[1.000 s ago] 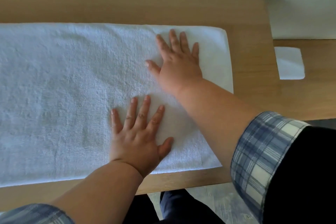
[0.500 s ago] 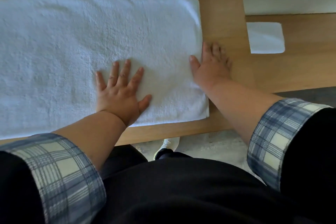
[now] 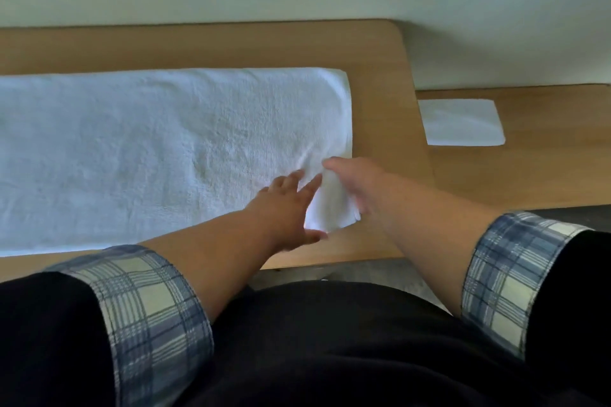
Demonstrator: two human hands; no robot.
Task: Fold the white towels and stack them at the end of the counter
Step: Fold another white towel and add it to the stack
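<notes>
The large white towel [image 3: 158, 155] lies flat along the wooden counter [image 3: 380, 76], long axis left to right, its near right corner lifted off the surface. A small folded white towel [image 3: 463, 122] lies flat on the lower counter section, well apart to the right.

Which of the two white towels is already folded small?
The small white towel on the right, lower counter; the large towel lies spread under both hands.
</notes>
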